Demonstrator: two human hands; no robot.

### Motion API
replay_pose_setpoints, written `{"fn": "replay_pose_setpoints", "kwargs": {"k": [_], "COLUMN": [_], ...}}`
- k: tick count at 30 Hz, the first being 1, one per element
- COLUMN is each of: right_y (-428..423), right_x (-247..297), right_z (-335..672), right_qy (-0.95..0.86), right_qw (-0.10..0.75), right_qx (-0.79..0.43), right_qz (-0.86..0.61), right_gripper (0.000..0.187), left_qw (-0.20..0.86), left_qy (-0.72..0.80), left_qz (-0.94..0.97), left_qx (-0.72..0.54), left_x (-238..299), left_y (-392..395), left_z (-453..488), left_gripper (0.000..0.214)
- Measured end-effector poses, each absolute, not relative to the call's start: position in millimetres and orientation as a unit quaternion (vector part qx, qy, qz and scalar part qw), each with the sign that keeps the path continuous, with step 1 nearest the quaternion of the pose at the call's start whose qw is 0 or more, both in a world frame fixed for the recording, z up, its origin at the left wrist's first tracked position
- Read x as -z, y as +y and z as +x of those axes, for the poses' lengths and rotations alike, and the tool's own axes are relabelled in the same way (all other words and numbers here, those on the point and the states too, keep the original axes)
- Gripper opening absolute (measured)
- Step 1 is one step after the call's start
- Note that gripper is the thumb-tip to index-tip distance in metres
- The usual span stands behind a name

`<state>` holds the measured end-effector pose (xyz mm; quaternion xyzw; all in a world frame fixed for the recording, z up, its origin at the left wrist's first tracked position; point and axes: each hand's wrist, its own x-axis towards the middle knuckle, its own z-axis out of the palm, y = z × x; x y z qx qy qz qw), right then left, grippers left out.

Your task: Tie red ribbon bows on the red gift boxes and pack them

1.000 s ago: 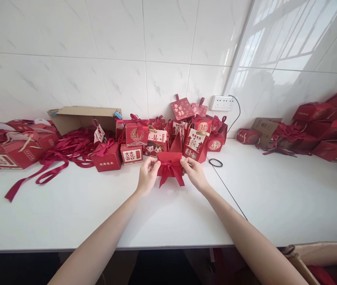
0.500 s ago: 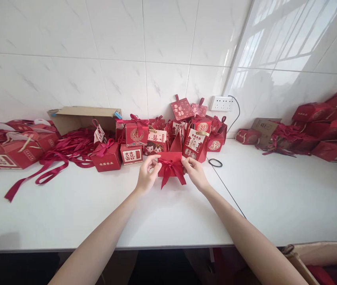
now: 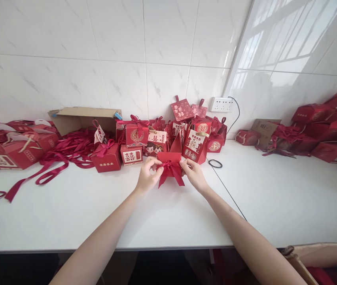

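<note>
A small red gift box (image 3: pixel 170 158) with a red ribbon bow (image 3: pixel 171 171) on its front stands on the white counter (image 3: pixel 97 209), just ahead of me. My left hand (image 3: pixel 147 174) pinches the left loop of the bow. My right hand (image 3: pixel 192 173) pinches the right loop. Both hands have their fingers closed on the ribbon, and the bow's two tails hang down between them.
Behind the box stands a cluster of finished red gift boxes (image 3: pixel 168 136). Loose red ribbons (image 3: pixel 67 152) and an open cardboard box (image 3: pixel 82 116) lie to the left, more red boxes (image 3: pixel 325 130) on the right. A black hair band (image 3: pixel 215 163) and a wall socket (image 3: pixel 221 103) are nearby.
My hands have drawn a little closer together on the bow. Another person's hand that showed at the far left edge half a second ago is gone.
</note>
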<state>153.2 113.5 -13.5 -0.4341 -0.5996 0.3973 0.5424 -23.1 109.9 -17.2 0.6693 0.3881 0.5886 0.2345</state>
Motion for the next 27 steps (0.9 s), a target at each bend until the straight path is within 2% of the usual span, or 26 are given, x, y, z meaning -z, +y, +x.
{"fn": "replay_pose_setpoints", "kwargs": {"k": [5, 11, 27], "right_y": [113.3, 113.4, 113.5], "right_x": [13.2, 13.3, 12.9], "right_z": [153.7, 154.5, 154.7], "right_qy": [-0.598, -0.601, -0.605], "right_qw": [0.543, 0.541, 0.54], "right_qx": [-0.397, -0.394, -0.383], "right_qz": [-0.436, -0.437, -0.442], "right_gripper": [0.046, 0.045, 0.044], "left_qw": [0.269, 0.264, 0.311], "left_qy": [0.369, 0.377, 0.367], "left_qz": [0.673, 0.68, 0.627], "left_qx": [-0.582, -0.571, -0.613], "left_x": [15.6, 15.6, 13.3], "left_y": [109.6, 109.6, 110.2], "left_z": [-24.6, -25.3, -26.1], "left_gripper": [0.002, 0.013, 0.013]}}
